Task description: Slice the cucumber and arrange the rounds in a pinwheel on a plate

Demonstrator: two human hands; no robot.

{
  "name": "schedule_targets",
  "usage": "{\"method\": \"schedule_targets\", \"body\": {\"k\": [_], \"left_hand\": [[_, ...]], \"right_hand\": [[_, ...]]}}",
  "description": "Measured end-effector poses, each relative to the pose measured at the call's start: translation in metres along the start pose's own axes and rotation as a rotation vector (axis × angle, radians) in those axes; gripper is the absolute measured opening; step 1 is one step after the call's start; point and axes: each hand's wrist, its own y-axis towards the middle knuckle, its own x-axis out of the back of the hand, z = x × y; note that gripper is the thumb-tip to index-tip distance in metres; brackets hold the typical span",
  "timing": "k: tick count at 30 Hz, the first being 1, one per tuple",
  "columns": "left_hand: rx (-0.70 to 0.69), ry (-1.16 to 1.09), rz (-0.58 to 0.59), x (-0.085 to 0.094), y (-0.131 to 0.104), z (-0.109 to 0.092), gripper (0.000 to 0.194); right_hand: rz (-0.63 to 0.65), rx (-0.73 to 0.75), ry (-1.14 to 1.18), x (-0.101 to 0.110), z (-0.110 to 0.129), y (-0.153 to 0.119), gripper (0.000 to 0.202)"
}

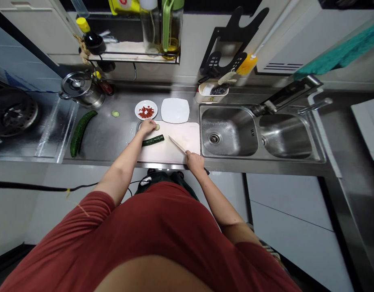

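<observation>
My left hand [148,126] is over the upper left of the white cutting board [182,156], its fingertips closed on a small round cucumber slice [157,127]. Just below that hand, a dark green length of cucumber [153,140] lies on the board with its cut end to the right; my forearm hides its left part. My right hand [195,162] grips the handle of a knife [177,144] at the board's lower right. The blade points up and left, apart from the cucumber.
Behind the board stand a plate of chopped red pieces [146,110] and a white plate [175,110]. A whole cucumber [81,132], a cucumber end [115,114] and a steel pot [80,91] are leftward. A double sink [231,129] with a faucet [287,95] adjoins the right.
</observation>
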Motion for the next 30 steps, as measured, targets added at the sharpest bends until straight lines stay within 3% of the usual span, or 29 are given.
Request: {"method": "schedule_targets", "body": {"k": [3,11,14,20,26,30], "left_hand": [[-0.059,0.232,-0.098,0.001,-0.003,-0.007,0.013],[-0.159,0.545,-0.173,-0.003,-0.013,-0.021,0.013],[-0.179,0.556,-0.179,-0.003,-0.014,-0.021,0.019],[-0.104,0.358,-0.303,0.007,-0.024,-0.017,0.027],[-0.266,0.578,-0.158,0.008,-0.035,-0.01,0.031],[-0.271,0.636,-0.144,0.004,-0.034,-0.007,0.026]], "right_hand": [[0.009,-0.007,-0.006,0.002,0.001,-0.001,0.033],[-0.005,-0.024,0.033,0.0,0.0,0.001,0.034],[-0.008,-0.033,0.049,-0.001,-0.001,0.001,0.033],[0.014,-0.056,0.061,0.0,-0.002,0.0,0.034],[0.005,-0.068,0.079,-0.001,-0.002,0.003,0.034],[0.009,-0.071,0.091,0.0,-0.001,0.005,0.036]]}}
